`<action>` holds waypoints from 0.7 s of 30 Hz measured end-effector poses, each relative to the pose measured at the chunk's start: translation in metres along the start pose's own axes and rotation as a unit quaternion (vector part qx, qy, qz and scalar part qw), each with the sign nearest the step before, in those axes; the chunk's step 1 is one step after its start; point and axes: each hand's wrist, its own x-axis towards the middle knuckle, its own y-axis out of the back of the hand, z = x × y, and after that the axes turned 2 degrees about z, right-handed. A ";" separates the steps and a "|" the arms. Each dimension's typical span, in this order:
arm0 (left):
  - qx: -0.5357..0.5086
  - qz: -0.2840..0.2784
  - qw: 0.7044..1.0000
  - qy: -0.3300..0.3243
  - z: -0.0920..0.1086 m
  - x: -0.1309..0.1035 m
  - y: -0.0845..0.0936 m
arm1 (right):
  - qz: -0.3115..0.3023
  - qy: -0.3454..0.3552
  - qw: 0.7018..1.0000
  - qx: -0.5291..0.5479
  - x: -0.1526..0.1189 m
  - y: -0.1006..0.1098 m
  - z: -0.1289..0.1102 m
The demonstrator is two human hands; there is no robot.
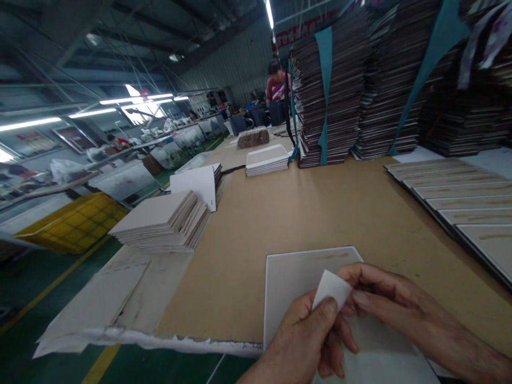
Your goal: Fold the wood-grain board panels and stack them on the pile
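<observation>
My left hand (306, 330) pinches a small white slip (332, 288), perhaps paper or cloth, with the thumb pressed on its lower part. At the slip's right edge, my right hand (384, 298) has its thumb and fingers closed on it, though the contact is partly hidden. Below both hands lies a flat beige board (296, 272) with a thin white border. The hands and forearms cover much of the board's near part.
On the brown tabletop (236, 288), a stack of beige boards (160, 218) sits at the left. Overlapping bordered panels (460, 205) lie at the right. Tall dark stacks (332, 96) with teal straps rise at the back right. A person (277, 85) is farther off. A yellow bin (76, 221) stands left.
</observation>
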 end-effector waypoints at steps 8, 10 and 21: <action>0.007 -0.017 1.000 -0.003 -0.003 0.000 -0.003 | 0.072 0.020 0.985 -0.153 0.003 -0.002 -0.004; -0.008 -0.036 0.999 0.000 -0.003 0.000 -0.003 | 0.068 0.045 0.981 -0.176 0.001 -0.003 -0.006; -0.034 -0.013 0.999 -0.022 -0.006 -0.003 -0.001 | 0.058 0.040 0.986 -0.148 0.003 -0.009 -0.008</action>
